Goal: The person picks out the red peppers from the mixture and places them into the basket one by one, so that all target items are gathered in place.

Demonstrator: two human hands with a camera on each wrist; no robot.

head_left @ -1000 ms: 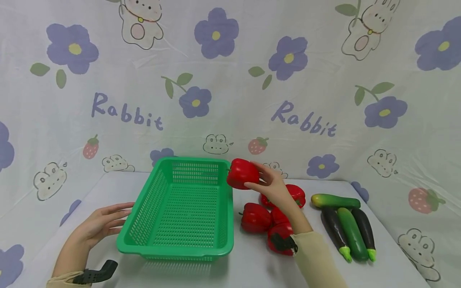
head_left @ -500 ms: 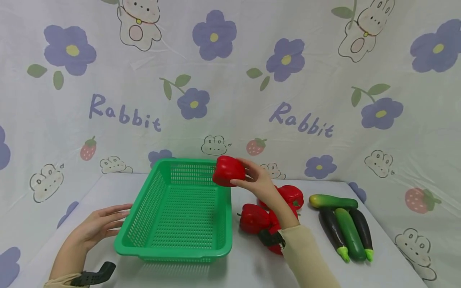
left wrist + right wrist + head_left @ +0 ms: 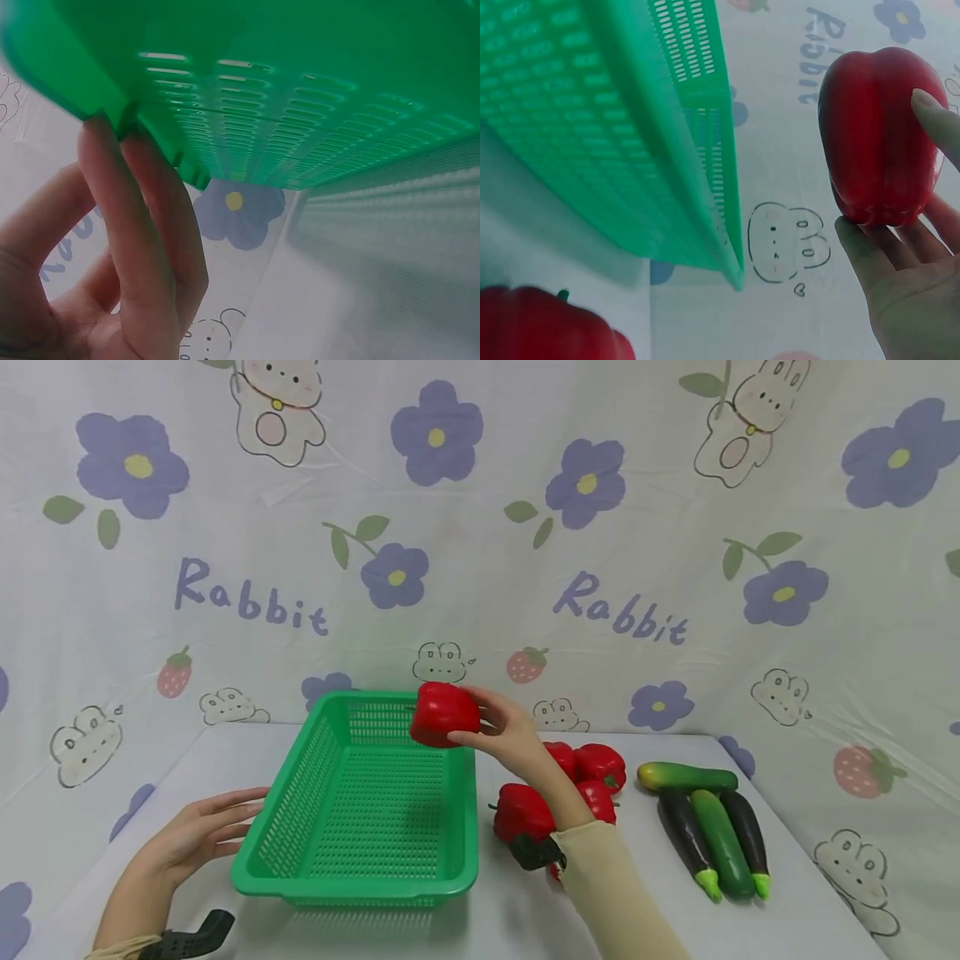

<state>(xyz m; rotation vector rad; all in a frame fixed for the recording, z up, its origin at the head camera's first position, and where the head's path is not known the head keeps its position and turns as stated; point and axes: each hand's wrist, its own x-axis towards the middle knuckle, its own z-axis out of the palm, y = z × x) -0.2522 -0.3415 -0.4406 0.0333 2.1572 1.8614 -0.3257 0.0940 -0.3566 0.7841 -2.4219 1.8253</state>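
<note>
Red pepper (image 3: 442, 717) gripped between the thumb and fingers of the right hand (image 3: 498, 727), raised, and in the head view lying across the far right corner of the green basket (image 3: 375, 814); its exact height above the rim cannot be told. The left hand (image 3: 191, 831) grasps nothing, its extended fingers touching the basket's left side just under the rim. For a clean placement, the pepper would best be brought farther inward, lowered close to the slatted floor and released gently, lest it roll; light steadying from the left should suffice. The raised right and far walls are the edges to clear. Bare floor offers ample room within; outside, the other peppers (image 3: 521, 812) sit on the bench (image 3: 637, 877) beneath the right forearm, leaving that side the more crowded.
</note>
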